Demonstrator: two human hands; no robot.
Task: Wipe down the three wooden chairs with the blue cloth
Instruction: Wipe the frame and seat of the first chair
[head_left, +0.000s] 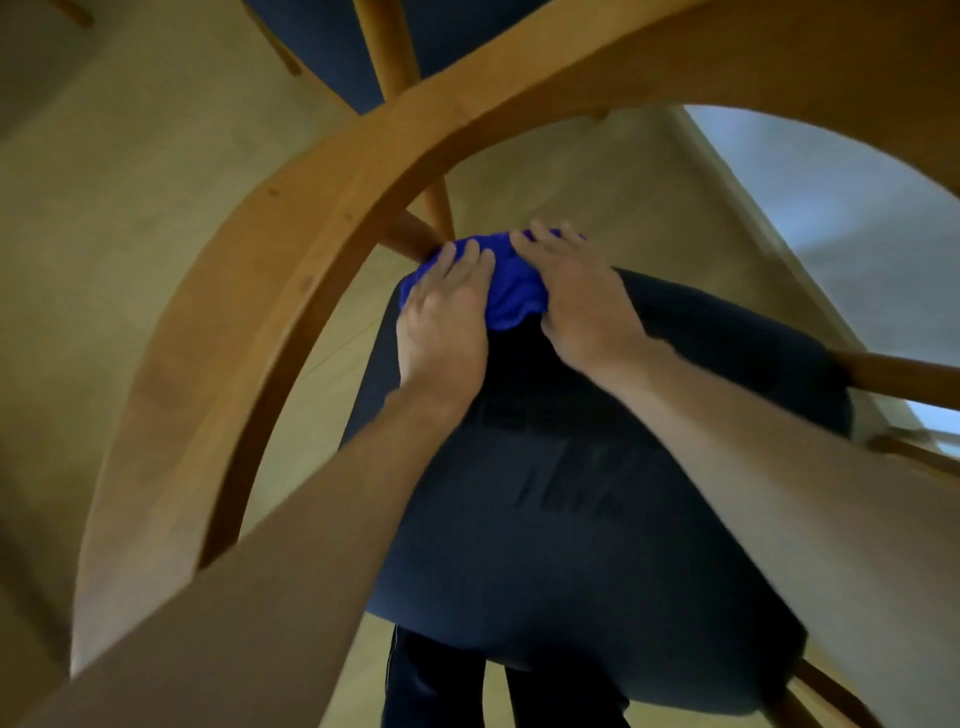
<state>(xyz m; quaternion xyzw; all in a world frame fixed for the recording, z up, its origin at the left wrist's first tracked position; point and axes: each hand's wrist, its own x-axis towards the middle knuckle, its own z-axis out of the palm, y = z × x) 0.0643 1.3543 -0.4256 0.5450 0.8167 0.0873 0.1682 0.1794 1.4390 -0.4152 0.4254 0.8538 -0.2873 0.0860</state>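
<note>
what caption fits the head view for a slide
Both hands press a blue cloth onto the chair's dark seat.

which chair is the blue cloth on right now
The near chair with the dark seat: both hands press the blue cloth on its far edge. The other chair stands beyond, untouched.

Both bare forearms reach forward and down, converging on the blue cloth (511, 283). The left hand (447, 312) lies on the cloth's left side, fingers together and fairly straight, pressing down. The right hand (576, 296) lies on the cloth's right side, fingers spread slightly over its top edge, palm down.
</note>
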